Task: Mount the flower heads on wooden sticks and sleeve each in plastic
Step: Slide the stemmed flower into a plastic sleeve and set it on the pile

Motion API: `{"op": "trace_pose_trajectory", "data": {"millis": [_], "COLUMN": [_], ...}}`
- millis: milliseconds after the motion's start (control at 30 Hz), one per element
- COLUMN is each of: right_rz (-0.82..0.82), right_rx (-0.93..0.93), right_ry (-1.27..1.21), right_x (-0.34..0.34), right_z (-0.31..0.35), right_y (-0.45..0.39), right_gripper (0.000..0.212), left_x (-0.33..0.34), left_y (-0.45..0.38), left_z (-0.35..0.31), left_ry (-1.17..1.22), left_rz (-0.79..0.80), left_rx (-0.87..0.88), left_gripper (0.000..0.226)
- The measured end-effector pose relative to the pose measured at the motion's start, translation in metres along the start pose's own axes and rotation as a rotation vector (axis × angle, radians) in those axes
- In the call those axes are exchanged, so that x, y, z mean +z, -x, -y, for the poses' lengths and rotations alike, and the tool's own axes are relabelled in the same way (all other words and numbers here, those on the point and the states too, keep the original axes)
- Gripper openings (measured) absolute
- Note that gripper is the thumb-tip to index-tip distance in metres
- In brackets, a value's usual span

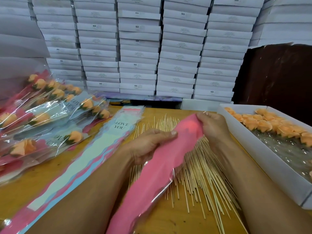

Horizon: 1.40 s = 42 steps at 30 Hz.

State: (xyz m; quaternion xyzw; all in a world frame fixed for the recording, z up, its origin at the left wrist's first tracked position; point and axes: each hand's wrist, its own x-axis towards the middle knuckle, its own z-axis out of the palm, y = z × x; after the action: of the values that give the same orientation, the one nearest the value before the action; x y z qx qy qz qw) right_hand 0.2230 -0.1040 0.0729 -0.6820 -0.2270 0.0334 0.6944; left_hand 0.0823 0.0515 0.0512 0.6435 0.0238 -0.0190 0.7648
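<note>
A long pink plastic sleeve [158, 168] runs from the near edge of the bench [168, 222] up and away, held above a loose spread of wooden sticks [200, 174] that lie fanned on the wood. The left hand [148, 144] grips the sleeve partway along, thumb on top and fingers [143, 160] curled beneath it; the right hand [212, 125] pinches the sleeve's far, open end, where a reddish glow shows through the plastic. Left of the sleeve lies a stack of flat sleeves [94, 154] printed "LOVE YOU". Further left is a heap of finished sleeved flowers [42, 112], orange heads on sticks. At right, a white tray [263, 159] holds loose orange flower heads [263, 124] at its far end. Behind the bench rise stacks of white boxes [138, 48].
</note>
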Motion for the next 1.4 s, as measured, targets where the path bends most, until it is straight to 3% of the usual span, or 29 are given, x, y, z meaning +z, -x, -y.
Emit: {"op": "trace_pose_trajectory", "data": {"millis": [133,233,333,367,433,467,533,633,700,767,967,1200,1400], "right_rz": [-0.113,-0.101,-0.101,-0.113,-0.125,-0.113,0.047,0.621,0.988,1.188,1.391,1.428,1.476], "right_rx": [-0.024,-0.007,-0.013,-0.002,0.042,0.075,0.161,0.303,0.297,0.288,0.283,0.271,0.31], "right_ry": [0.009,0.028,-0.011,-0.033,-0.052,-0.033,-0.014,0.108,0.26,0.309,0.358,0.329,0.312], "right_x": [-0.008,-0.007,-0.004,-0.003,-0.001,0.001,0.003,0.001,0.003,0.008,0.015,0.017,0.019], "right_z": [-0.003,-0.009,-0.009,-0.008,-0.004,-0.002,0.002,0.004,0.007,0.01,0.021,0.024,0.021], "right_y": [-0.006,-0.009,-0.01,-0.01,-0.009,-0.006,0.0,0.015,0.027,0.035,0.048,0.052,0.052], "right_gripper": [0.036,0.035,0.038,0.05,0.069,0.067,0.051,0.056,0.04,0.024,0.011,0.012,0.007], "left_x": [0.002,0.001,0.0,0.0,-0.002,-0.004,-0.008,-0.014,-0.018,-0.021,-0.032,-0.042,-0.065], "left_y": [0.005,0.004,0.004,0.004,0.002,0.0,-0.003,-0.004,-0.005,-0.008,-0.011,-0.008,0.01], "left_z": [0.0,0.0,-0.002,-0.002,-0.002,-0.002,-0.004,-0.006,-0.007,-0.007,-0.01,-0.017,-0.049], "left_ry": [-0.071,-0.087,-0.084,-0.062,0.015,0.056,0.126,0.171,0.199,0.238,0.319,0.432,0.44], "left_rz": [0.073,0.108,0.033,-0.014,-0.134,-0.195,-0.309,-0.462,-0.559,-0.64,-0.83,-0.919,-1.119], "left_rx": [-0.068,-0.07,-0.027,-0.007,0.052,0.084,0.149,0.243,0.284,0.322,0.392,0.446,0.525], "left_gripper": [0.011,0.016,0.006,0.005,0.013,0.024,0.036,0.009,0.005,0.011,0.005,0.01,0.023]}}
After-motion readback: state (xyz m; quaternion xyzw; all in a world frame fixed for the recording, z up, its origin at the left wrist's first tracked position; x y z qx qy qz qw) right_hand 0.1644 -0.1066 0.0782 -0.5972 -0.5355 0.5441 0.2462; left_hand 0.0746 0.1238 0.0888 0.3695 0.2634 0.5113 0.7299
